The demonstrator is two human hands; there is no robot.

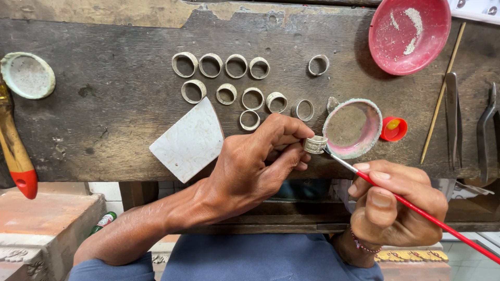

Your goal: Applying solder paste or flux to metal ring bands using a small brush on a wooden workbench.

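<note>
left hand (260,161) clenched around a pale patterned ring (315,144), pinched between thumb and fingertips just over the near edge of the dark wooden worktop (104,119). right hand (396,203) gripping a thin red-handled brush (416,208) like a pen, bristle tip touching the ring's right side. just beyond the ring, a small pink-rimmed dish (353,127) with greyish contents, and a little red cap (394,128) just beside it. laid out in rows farther back on the worktop, a dozen or so more plain rings (237,83), one apart from the rest near the top (318,65). left of the held ring, a white flat shard of tile (190,140). top right, a red bowl (409,34) with traces of white powder. along the right edge, a thin wooden stick (442,93), tweezers (452,119) and dark pliers (487,130). at far left, a pale round lid (27,75) and a yellow tool handle with red end (15,151).
</note>
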